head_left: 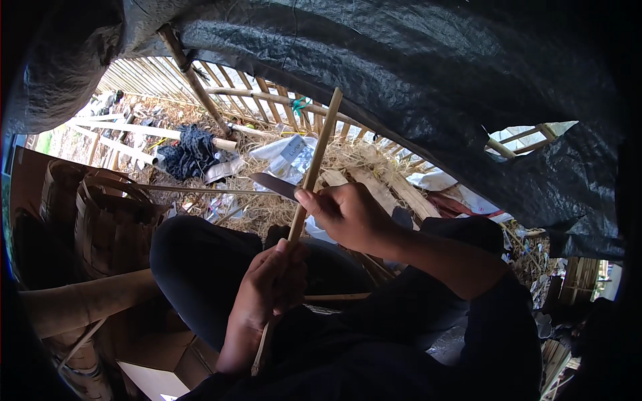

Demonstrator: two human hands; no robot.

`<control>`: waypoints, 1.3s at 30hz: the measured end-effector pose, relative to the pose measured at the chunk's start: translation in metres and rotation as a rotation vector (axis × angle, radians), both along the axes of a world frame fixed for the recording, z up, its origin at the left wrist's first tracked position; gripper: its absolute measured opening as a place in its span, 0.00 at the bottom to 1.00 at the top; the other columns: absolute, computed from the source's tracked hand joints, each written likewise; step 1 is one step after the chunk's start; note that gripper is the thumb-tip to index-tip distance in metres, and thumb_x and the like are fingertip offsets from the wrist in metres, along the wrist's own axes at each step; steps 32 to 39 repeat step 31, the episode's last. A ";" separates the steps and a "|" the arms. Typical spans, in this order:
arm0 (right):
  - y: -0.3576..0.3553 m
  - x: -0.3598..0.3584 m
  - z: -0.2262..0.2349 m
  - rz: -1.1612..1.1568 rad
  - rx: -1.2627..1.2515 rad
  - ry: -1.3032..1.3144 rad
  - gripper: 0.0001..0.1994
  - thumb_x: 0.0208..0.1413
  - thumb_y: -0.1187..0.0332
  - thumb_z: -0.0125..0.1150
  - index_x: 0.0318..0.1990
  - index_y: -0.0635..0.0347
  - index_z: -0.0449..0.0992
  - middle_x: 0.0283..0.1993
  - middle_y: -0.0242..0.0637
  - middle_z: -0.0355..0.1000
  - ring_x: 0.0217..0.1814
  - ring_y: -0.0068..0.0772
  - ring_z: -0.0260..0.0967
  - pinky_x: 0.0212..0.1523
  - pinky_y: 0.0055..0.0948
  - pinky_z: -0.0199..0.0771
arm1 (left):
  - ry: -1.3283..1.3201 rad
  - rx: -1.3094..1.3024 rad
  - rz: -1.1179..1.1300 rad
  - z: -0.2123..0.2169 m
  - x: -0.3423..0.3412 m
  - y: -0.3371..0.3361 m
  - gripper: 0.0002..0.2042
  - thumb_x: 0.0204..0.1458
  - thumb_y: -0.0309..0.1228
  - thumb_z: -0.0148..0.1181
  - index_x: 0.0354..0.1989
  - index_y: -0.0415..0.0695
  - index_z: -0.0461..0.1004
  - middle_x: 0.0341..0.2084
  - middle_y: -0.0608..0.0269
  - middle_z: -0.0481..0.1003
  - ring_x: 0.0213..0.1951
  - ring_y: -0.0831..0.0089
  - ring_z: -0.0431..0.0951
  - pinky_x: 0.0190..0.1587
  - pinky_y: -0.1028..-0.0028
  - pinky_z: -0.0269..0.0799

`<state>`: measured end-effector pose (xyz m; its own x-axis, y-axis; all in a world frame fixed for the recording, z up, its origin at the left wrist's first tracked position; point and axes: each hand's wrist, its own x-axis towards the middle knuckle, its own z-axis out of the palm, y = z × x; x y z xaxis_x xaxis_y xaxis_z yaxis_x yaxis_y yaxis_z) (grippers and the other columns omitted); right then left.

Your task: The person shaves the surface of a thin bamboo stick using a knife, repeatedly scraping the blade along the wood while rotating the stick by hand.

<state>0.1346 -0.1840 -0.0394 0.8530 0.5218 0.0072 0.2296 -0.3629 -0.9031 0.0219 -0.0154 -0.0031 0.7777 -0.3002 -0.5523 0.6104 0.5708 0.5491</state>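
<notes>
Two grips clenched: left hand [267,284] on bamboo strip [319,144], right hand [348,214] on knife [274,185]; woven baskets [110,224] beside, contents unseen.

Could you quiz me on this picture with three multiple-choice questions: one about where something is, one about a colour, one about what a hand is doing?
1. Where are the woven baskets?
A. to the person's left
B. to the person's right
C. on the lap

2. What colour is the sheet overhead?
A. white
B. black
C. red

3. What is the left hand doing?
A. lying open and empty
B. gripping the bamboo strip
C. holding the knife

Answers:
1. A, they stand at the left edge, beside the knee.
2. B, the sheet is dark and shiny black.
3. B, its fingers close round the strip's lower part, while the right hand holds the knife against it.
</notes>
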 end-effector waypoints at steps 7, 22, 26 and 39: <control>-0.004 0.011 0.003 -0.078 -0.057 -0.024 0.30 0.64 0.47 0.51 0.17 0.63 0.71 0.09 0.31 0.61 0.10 0.23 0.54 0.15 0.33 0.54 | -0.003 0.066 0.013 0.001 -0.002 -0.001 0.17 0.65 0.47 0.42 0.32 0.46 0.63 0.11 0.77 0.53 0.09 0.86 0.50 0.11 0.83 0.45; -0.001 0.006 0.001 -0.129 -0.082 -0.015 0.28 0.63 0.50 0.53 0.17 0.65 0.72 0.11 0.32 0.61 0.15 0.21 0.56 0.20 0.30 0.57 | -0.003 -0.001 0.014 -0.002 -0.002 -0.001 0.17 0.65 0.47 0.42 0.33 0.46 0.63 0.11 0.77 0.53 0.09 0.86 0.50 0.11 0.83 0.45; -0.006 0.025 0.008 -0.098 -0.109 0.039 0.30 0.63 0.48 0.52 0.16 0.64 0.71 0.10 0.30 0.59 0.15 0.20 0.55 0.19 0.31 0.57 | 0.016 0.018 0.007 -0.001 -0.006 0.001 0.17 0.65 0.47 0.42 0.33 0.46 0.63 0.11 0.77 0.53 0.09 0.86 0.50 0.11 0.83 0.45; 0.003 0.005 -0.006 -0.064 0.038 -0.065 0.29 0.63 0.48 0.53 0.18 0.65 0.74 0.08 0.33 0.60 0.11 0.24 0.57 0.18 0.31 0.58 | 0.040 0.085 -0.008 0.004 -0.005 0.003 0.18 0.64 0.49 0.44 0.33 0.45 0.63 0.11 0.77 0.54 0.09 0.86 0.50 0.12 0.83 0.45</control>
